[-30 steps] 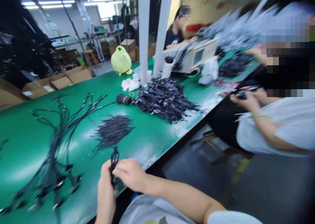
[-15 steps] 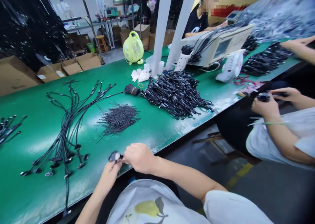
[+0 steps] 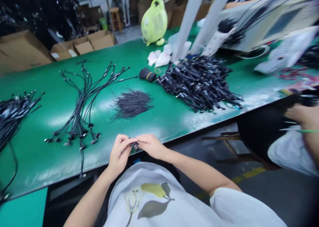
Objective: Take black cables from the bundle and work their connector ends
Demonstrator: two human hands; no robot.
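Observation:
Close to the table's front edge, my left hand [image 3: 120, 154] and my right hand [image 3: 151, 146] meet around a small black cable [image 3: 135, 145]. The fingers of both hands are closed on it, and much of it is hidden by them. Beyond my hands lies a loose pile of thin black ties [image 3: 133, 104]. To the left, a spread of black cables [image 3: 81, 110] with connectors on their ends lies on the green table [image 3: 104, 155]. A large heap of folded black cables [image 3: 199, 82] lies to the right.
A tied black bundle [image 3: 147, 74], a rubber band [image 3: 157, 70] and white rolls [image 3: 163, 58] lie toward the back. A green fan [image 3: 154, 22] stands near white posts [image 3: 188, 24]. More cables [image 3: 12, 114] lie far left. A co-worker's hand [image 3: 302, 115] is at right.
The view has swung right and down. My left fingers have folded higher over the cable, and my right hand has lowered and flattened out of its fist-like shape beside it.

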